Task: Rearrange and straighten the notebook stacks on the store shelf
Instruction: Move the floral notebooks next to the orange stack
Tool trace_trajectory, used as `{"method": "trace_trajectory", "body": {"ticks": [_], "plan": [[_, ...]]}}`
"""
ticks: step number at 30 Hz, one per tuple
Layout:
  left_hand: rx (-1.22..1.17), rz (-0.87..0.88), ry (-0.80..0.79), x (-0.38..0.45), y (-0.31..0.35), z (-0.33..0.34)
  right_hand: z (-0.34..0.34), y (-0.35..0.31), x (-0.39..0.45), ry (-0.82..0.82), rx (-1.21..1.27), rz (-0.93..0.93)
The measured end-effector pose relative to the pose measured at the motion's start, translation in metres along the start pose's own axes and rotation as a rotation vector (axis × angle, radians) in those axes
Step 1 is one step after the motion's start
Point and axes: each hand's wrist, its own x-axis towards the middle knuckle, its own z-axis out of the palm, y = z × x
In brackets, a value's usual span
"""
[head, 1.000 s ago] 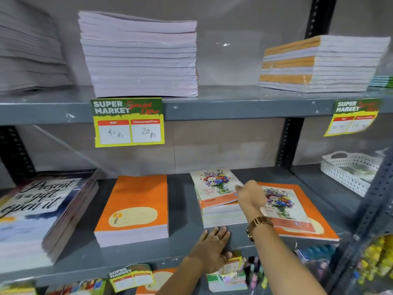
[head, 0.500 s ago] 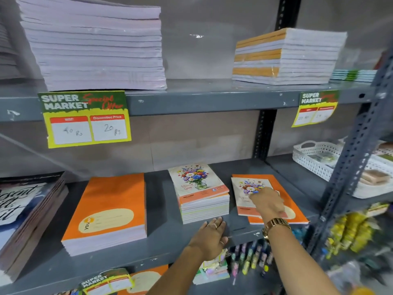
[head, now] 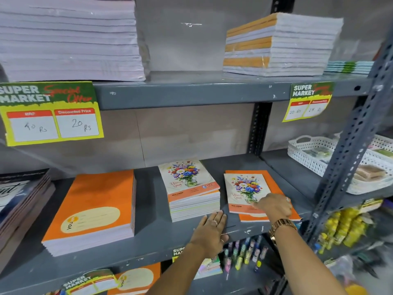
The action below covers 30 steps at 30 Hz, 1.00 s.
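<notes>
On the grey middle shelf (head: 153, 235) stand an orange notebook stack (head: 95, 207) at the left and a flower-cover stack (head: 191, 192) in the middle. To the right, a single flower-cover notebook (head: 242, 188) lies on a thin orange notebook (head: 278, 192). My right hand (head: 274, 206) rests on the lower right corner of that flower notebook, fingers curled on its cover. My left hand (head: 210, 228) lies flat on the shelf, fingers spread, fingertips touching the front of the middle stack.
The upper shelf (head: 202, 92) bears a tall white stack (head: 68, 39) and an orange-and-white stack (head: 280, 45). Price tags (head: 49, 111) hang from its edge. A dark-cover stack (head: 21, 199) is at far left. White baskets (head: 310, 154) sit right, behind a slanted upright post (head: 348, 150).
My right hand has drawn back from between the stacks onto the single flower notebook's lower corner. The left hand has stayed flat on the shelf. The view has moved closer and rightward.
</notes>
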Motion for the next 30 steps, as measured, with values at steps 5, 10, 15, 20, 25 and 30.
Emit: {"method": "trace_trajectory", "body": {"ticks": [5,10,15,20,25,30], "plan": [[0.011,-0.002,-0.019,0.0,0.0,0.0,-0.013,-0.019,-0.007,0.098,0.31,-0.113],[-0.008,-0.005,-0.025,-0.006,-0.002,-0.001,-0.05,-0.046,-0.037,0.272,0.36,-0.327],[-0.012,0.011,-0.022,-0.021,-0.01,-0.001,-0.066,-0.063,-0.068,0.382,0.397,-0.443],[-0.006,0.015,-0.007,-0.04,-0.019,-0.001,-0.063,-0.09,-0.086,0.234,0.625,-0.452],[-0.012,0.0,0.005,-0.061,-0.034,0.001,-0.018,-0.126,-0.075,-0.209,0.843,-0.31],[-0.042,-0.005,-0.002,-0.072,-0.039,-0.003,0.019,-0.125,-0.081,-0.154,0.517,-0.353]]}}
